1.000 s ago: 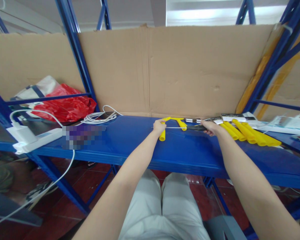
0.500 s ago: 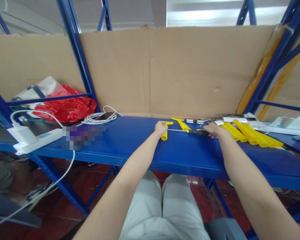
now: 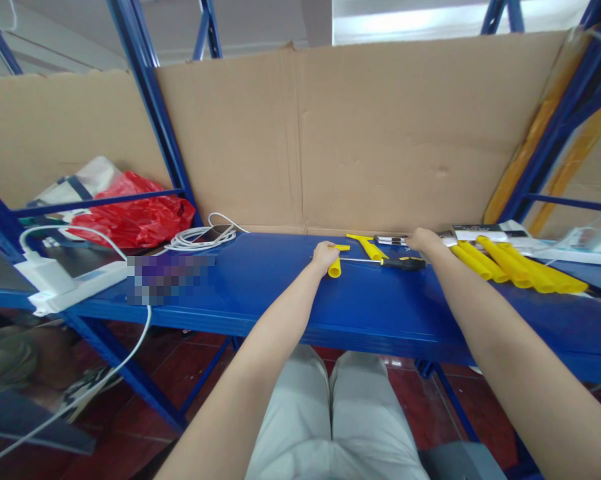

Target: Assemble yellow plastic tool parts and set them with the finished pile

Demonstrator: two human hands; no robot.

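My left hand is closed around a yellow T-shaped plastic handle, its round open end toward me on the blue shelf. Just right of it lies a screwdriver with a black grip, its thin shaft pointing at the left hand. Beyond the screwdriver grip, my right hand reaches down among small parts, fingers drawn together; whatever they pinch is hidden. Between the hands and farther back rests a second yellow T-shaped handle. Small black-and-white packaged pieces lie beside it.
Several yellow handles lie in a row at right, before white-and-black packs. At left are a white power strip, a coiled white cable and a red plastic bag. A cardboard wall stands behind. Another person's leg shows lower left.
My right hand has come off the screwdriver grip and moved back to the small parts behind it. The screwdriver stays on the shelf. My left hand still holds the yellow handle. The view has shifted slightly.
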